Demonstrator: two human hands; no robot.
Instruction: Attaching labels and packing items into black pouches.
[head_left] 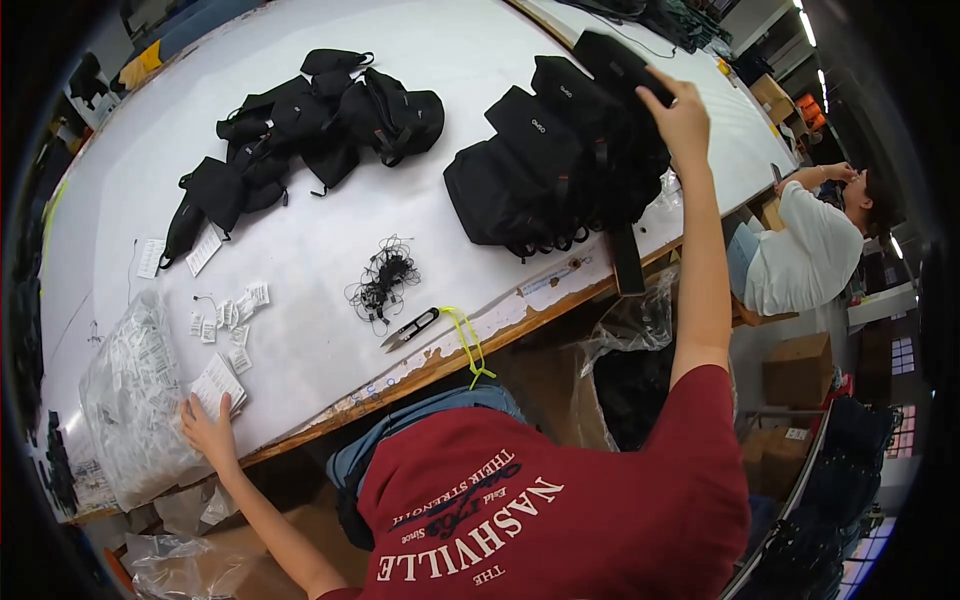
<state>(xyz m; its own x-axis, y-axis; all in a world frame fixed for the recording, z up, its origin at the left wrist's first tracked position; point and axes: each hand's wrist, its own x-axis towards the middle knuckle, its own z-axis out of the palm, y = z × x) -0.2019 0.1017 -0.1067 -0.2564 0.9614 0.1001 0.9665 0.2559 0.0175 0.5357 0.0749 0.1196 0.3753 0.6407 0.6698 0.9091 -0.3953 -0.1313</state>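
Observation:
At the far right of the table, my right hand [683, 118] has its fingers closed on the edge of a black fabric pouch [612, 66]. That pouch stands at the end of a row of overlapping black pouches [520, 165]. At the near left, my left hand [208, 432] touches a stack of white printed cards [217, 385], its fingers apart. Small white labels [238, 312] lie scattered just beyond the stack. Beside that hand bulges a clear plastic bag [135, 400] full of white labels.
A loose pile of black pouches [300, 130] lies at the back left. Mid-table are tangled black strings [385, 280] and thread snips [412, 327] with a yellow cord [465, 340]. A person in a white shirt [805, 250] sits at the right, near cardboard boxes [797, 370].

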